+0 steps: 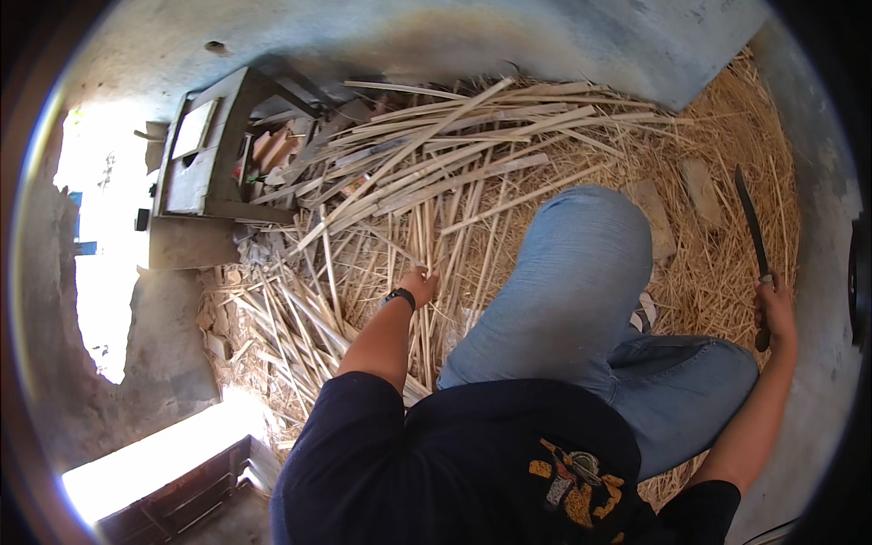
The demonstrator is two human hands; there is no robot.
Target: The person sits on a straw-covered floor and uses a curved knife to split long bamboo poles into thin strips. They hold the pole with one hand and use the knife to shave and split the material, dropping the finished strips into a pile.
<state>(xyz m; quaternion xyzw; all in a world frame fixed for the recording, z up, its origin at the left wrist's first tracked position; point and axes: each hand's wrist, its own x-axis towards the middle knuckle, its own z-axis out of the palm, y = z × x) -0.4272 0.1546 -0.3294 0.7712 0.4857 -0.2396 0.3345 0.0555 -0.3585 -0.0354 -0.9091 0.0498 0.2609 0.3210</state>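
Observation:
Out to the right, my right hand (pixel 774 312) is closed round the handle of a machete (pixel 752 218). Its long dark blade points up and away, over the straw. My left hand (pixel 420 286), with a dark band at the wrist, reaches down to the left of my raised knee. Its fingers are curled in at a bundle of thin, pale bamboo strips (pixel 424 227) that run lengthwise past it. Fingers and strips overlap there, so how many it grips is hard to make out.
Long wooden slats (pixel 445 150) lie heaped across the far side. More split strips (pixel 291 313) are piled at the left. An old wooden cabinet (pixel 204 150) stands far left, cluttered inside. Bricks (pixel 701 193) rest on loose straw (pixel 708 263) near the right wall (pixel 827 182).

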